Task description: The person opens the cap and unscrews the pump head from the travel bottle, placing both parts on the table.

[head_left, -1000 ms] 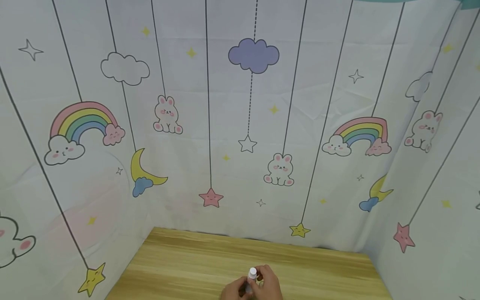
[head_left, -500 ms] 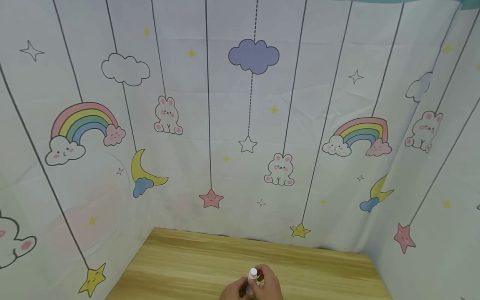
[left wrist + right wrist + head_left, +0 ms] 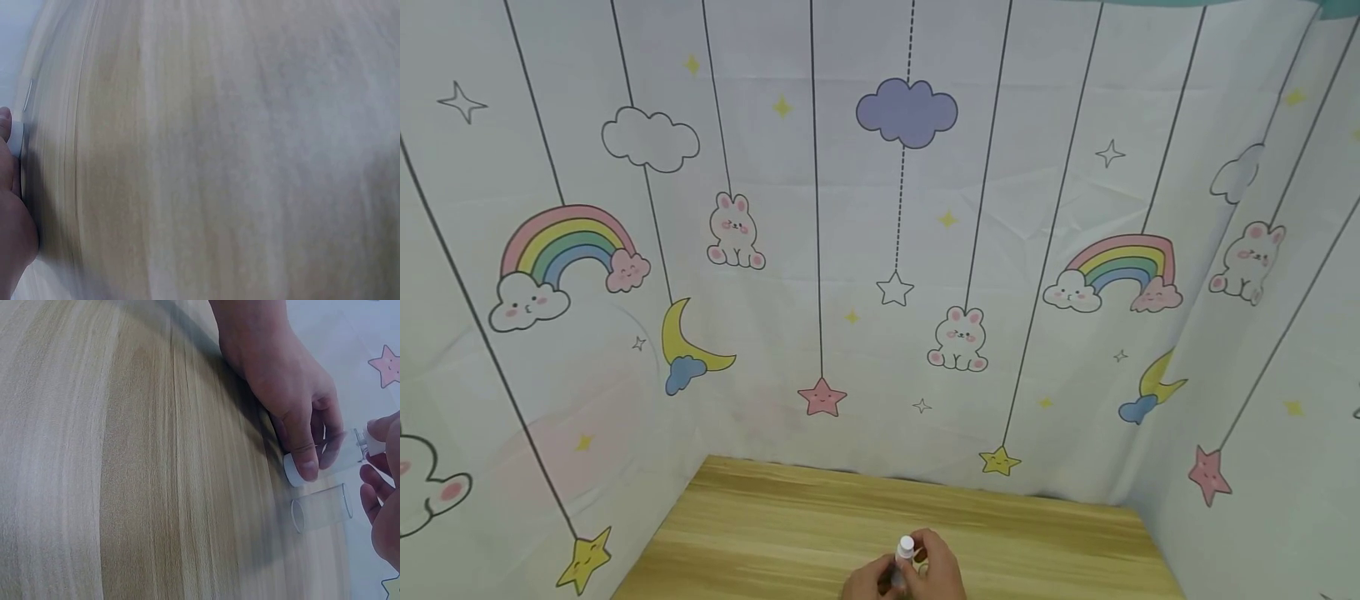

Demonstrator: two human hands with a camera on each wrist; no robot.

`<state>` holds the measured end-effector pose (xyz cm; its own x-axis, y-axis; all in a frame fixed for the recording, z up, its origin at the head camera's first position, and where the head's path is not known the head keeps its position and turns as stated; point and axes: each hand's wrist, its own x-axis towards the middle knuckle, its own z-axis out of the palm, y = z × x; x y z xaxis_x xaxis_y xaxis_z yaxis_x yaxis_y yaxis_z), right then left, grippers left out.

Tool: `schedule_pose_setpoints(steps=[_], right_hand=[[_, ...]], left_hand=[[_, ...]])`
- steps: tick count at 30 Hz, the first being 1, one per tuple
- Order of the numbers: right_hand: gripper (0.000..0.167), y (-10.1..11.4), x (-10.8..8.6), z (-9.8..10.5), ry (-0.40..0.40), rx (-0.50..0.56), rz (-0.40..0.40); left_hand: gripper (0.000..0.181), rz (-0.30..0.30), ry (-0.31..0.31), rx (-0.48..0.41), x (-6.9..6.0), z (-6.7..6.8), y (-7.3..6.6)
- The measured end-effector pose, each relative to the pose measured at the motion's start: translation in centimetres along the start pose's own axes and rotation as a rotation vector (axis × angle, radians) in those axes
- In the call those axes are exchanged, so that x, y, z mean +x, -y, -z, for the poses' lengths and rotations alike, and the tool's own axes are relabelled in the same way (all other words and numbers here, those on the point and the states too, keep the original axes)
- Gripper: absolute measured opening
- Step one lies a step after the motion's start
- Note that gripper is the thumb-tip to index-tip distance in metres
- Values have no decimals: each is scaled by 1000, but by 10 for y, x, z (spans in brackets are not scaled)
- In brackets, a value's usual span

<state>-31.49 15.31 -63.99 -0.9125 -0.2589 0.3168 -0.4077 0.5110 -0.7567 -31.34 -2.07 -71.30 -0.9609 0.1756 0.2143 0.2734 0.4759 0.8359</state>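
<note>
A small clear bottle (image 3: 342,453) with a white base (image 3: 292,470) and a white top (image 3: 906,543) stands upright between both hands. My left hand (image 3: 290,387) grips it low, thumb and fingers around the base end; in the head view that left hand (image 3: 868,578) is on the left. At the white top, my right hand (image 3: 938,567) pinches with thumb and fingers. The right wrist view cuts this right hand (image 3: 384,487) off at its edge. Beside the bottle is a clear, hollow cap (image 3: 322,508). Only part of my left hand (image 3: 14,231) shows in the left wrist view.
The wood-grain table (image 3: 760,517) spreads out around the hands. A white cloth (image 3: 865,233) printed with rainbows, bunnies, stars and clouds hangs behind it and on both sides.
</note>
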Motion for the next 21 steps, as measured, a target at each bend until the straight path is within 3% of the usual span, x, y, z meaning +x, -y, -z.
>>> schedule_pose_setpoints(steps=[9,21], right_hand=[[26,1,-1,0,-30,-6,81],[27,-1,-2,0,-18,-12,103]], left_hand=[[36,-14,2,0,-1,0,1],[37,-4,14,9,2,1,1]])
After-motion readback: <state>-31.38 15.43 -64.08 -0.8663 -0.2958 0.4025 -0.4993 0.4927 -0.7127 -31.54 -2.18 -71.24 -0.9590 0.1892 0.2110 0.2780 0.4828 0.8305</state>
